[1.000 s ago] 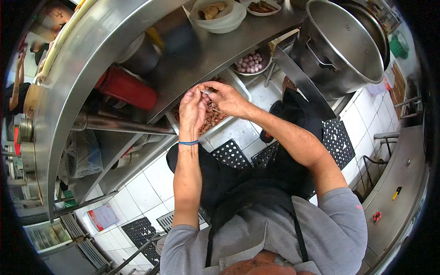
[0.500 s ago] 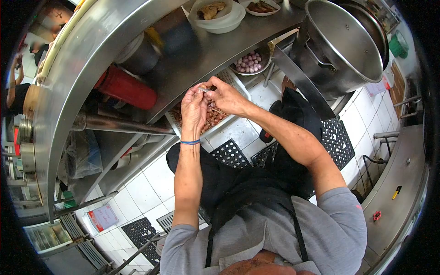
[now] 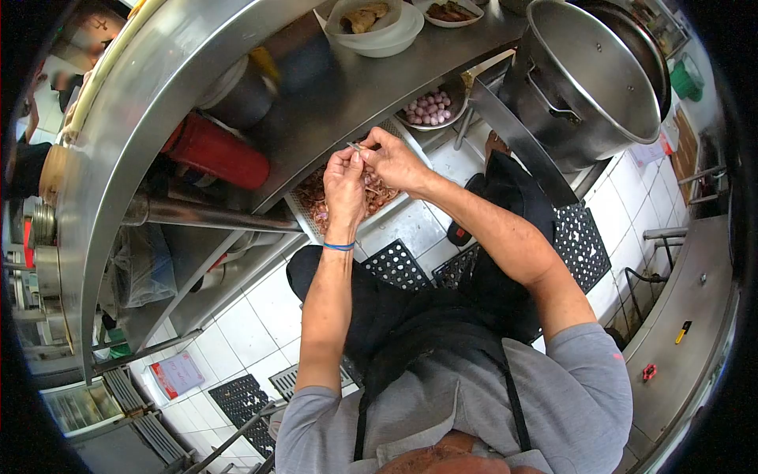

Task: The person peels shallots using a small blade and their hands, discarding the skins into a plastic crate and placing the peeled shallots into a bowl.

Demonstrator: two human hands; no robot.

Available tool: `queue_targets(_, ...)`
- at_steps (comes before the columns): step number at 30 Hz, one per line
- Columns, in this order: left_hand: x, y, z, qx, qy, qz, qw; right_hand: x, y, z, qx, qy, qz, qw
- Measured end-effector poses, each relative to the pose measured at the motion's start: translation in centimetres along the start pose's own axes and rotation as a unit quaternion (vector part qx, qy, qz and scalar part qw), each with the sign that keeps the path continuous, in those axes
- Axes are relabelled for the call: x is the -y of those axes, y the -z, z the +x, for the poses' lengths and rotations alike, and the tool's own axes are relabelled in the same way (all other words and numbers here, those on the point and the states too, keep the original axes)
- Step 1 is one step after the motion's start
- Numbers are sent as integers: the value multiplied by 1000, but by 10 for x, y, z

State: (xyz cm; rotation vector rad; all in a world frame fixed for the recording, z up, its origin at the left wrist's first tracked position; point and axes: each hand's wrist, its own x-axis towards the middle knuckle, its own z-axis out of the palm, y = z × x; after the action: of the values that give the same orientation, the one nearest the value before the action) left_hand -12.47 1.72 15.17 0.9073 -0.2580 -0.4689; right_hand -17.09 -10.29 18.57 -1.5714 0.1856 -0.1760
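My left hand [image 3: 345, 186], with a blue band at its wrist, is closed in a pinch over the white basket [image 3: 403, 205]. What its fingertips hold is too small to name. Touching it, my right hand [image 3: 388, 164] is closed on a small, thin, pale metallic-looking piece [image 3: 356, 147]. The basket below holds reddish-brown onion-like bulbs and skins [image 3: 316, 201], partly hidden by my hands. Beyond it to the right, peeled pinkish-purple bulbs [image 3: 429, 108] lie in a metal bowl [image 3: 459, 118].
A steel counter [image 3: 347, 87] runs above the basket, bearing white bowls [image 3: 387, 43]. A large metal pot [image 3: 553, 118] stands at the right. A red container [image 3: 217, 150] sits under the counter. Part of another person [image 3: 31, 158] shows at the far left.
My left hand has moved slightly right, and both hands' fingertips remain together. More of the basket's left part shows. The person at the far left has shifted.
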Motion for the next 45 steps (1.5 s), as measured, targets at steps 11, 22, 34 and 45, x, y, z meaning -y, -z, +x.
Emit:
queue_targets(11, -27, 11, 6, 101, 72, -67, 990, 34, 26, -10, 119, -223, 330, 910)
queue_targets(22, -22, 6, 6, 68, 53, -30, 996, 35, 20, -15, 78, -232, 309, 919)
queue_targets(34, -26, 5, 5, 45, 49, -61, 996, 28, 29, -11, 45, -241, 317, 916)
queue_targets(45, -20, 23, 12, 16, 41, 20, 999, -39, 36, 19, -46, -295, 87, 950)
